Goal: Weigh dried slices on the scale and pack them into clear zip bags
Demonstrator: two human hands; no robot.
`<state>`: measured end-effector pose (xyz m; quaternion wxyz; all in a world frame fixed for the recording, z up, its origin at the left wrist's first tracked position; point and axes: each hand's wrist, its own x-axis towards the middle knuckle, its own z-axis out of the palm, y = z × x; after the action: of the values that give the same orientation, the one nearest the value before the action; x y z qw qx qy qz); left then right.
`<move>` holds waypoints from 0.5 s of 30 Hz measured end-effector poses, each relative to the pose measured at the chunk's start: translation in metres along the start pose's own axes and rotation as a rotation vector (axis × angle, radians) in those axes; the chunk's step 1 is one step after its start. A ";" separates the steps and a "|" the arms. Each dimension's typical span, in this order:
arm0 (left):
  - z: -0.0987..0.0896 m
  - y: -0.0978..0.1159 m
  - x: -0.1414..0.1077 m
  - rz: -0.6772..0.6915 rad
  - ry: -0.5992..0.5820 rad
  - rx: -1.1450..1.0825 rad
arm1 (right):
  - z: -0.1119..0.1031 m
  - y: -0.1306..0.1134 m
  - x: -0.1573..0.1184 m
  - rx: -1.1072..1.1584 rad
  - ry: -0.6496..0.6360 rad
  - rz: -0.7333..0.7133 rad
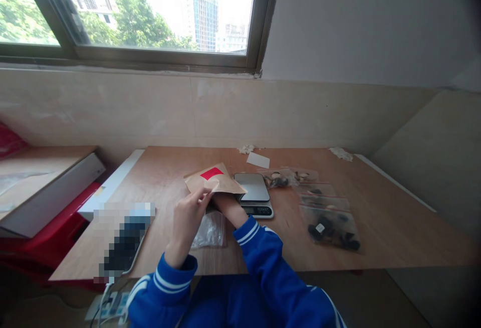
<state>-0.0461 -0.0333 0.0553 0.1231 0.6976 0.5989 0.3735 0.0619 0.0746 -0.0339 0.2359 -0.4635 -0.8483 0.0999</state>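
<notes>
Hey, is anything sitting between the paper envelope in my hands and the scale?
Nothing visible does. The brown paper envelope, held by your left hand with your right hand beneath it, reaches the steel platform of the digital scale, its corner at the platform's edge.

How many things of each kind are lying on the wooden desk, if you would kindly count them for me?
Digital scale: 1
Kraft paper envelope: 1
Filled zip bags, overlapping: 4
Crumpled clear plastic bag: 1
White card: 1
Crumpled white scraps: 2
Blurred-out object: 1
Total: 11
</notes>
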 end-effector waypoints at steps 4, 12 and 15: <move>-0.003 0.003 0.003 -0.005 -0.001 -0.007 | -0.008 -0.005 -0.007 -0.039 -0.058 0.005; -0.003 0.002 0.004 -0.007 0.034 0.027 | -0.046 -0.022 -0.034 -0.064 -0.094 -0.120; -0.002 0.000 0.007 -0.011 0.073 0.059 | -0.061 -0.026 -0.046 -0.101 -0.082 -0.169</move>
<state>-0.0473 -0.0275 0.0590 0.0824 0.6836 0.6175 0.3803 0.0937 0.0192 0.0153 0.1850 -0.3972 -0.8972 0.0556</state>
